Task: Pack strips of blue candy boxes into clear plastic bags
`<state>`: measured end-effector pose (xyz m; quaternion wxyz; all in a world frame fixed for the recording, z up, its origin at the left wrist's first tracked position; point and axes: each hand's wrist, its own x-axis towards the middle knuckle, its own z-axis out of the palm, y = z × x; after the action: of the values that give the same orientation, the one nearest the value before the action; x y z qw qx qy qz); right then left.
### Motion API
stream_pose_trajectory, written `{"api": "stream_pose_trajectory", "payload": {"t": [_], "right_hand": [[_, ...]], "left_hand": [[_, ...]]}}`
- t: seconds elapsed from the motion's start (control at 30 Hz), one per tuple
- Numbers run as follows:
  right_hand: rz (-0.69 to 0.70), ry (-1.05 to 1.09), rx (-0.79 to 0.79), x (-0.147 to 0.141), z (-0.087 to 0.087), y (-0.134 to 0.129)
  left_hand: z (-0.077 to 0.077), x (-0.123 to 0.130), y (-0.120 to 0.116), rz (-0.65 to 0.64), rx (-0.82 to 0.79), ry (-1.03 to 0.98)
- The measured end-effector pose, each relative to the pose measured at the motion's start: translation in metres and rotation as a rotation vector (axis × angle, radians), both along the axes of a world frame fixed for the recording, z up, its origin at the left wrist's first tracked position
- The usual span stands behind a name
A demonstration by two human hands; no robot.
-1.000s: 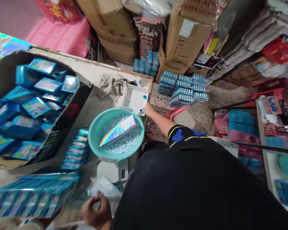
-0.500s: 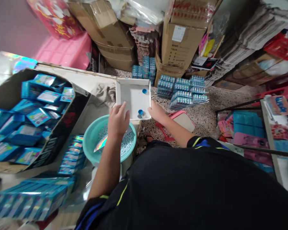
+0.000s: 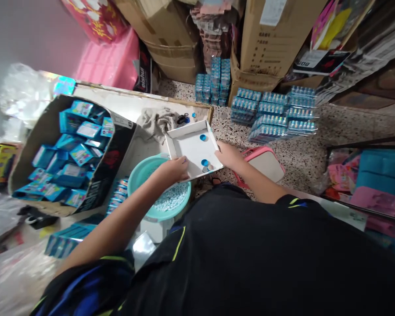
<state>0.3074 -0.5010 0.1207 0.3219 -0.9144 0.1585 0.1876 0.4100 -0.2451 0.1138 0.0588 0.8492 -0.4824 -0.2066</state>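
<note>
A shallow white cardboard tray [image 3: 192, 151] is held in front of me, slightly turned. Inside it lie two small round blue pieces [image 3: 203, 137] and a small round silvery piece [image 3: 205, 169] by the near edge. My right hand [image 3: 228, 154] grips the tray's right side, thumb over the rim. Closed at the near left corner is my left hand [image 3: 176, 170], its fingers curled at the rim. Under my left wrist stands a turquoise basin [image 3: 140, 175] holding many small pale blue pellets [image 3: 173, 197].
An open carton [image 3: 118, 149] full of blue boxes [image 3: 72, 175] stands left on the table. A grey cloth [image 3: 156, 123] and black scissors [image 3: 183, 118] lie behind the tray. Wrapped blue packs [image 3: 273, 114] and a pink-framed piece [image 3: 265, 164] are on the floor, with large cartons [image 3: 266, 48] behind.
My left hand has closed at the tray's near left corner. The tray has turned slightly. The shiny rainbow sheet in the basin no longer shows, and my view has shifted.
</note>
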Motion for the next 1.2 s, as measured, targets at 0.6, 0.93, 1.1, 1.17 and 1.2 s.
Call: {"api": "stream_pose_trajectory", "payload": {"t": [0.6, 0.93, 1.1, 1.17, 1.2], "right_hand": [[-0.051, -0.023, -0.026, 0.012, 0.014, -0.012], [0.009, -0.023, -0.158, 0.005, 0.032, 0.019], [-0.032, 0.062, -0.221, -0.005, 0.036, 0.031], [-0.092, 0.1, -0.226, -0.011, 0.033, 0.032], [-0.139, 0.11, -0.228, -0.015, 0.031, 0.03]], "left_hand": [[0.004, 0.04, -0.048, -0.222, 0.375, -0.108], [0.006, 0.049, -0.023, -0.182, 0.231, -0.188], [0.016, 0.07, 0.013, 0.239, -0.264, -0.261], [0.021, 0.092, 0.038, 0.482, -0.335, -0.37], [0.024, 0.104, 0.046, 0.545, -0.329, -0.393]]}}
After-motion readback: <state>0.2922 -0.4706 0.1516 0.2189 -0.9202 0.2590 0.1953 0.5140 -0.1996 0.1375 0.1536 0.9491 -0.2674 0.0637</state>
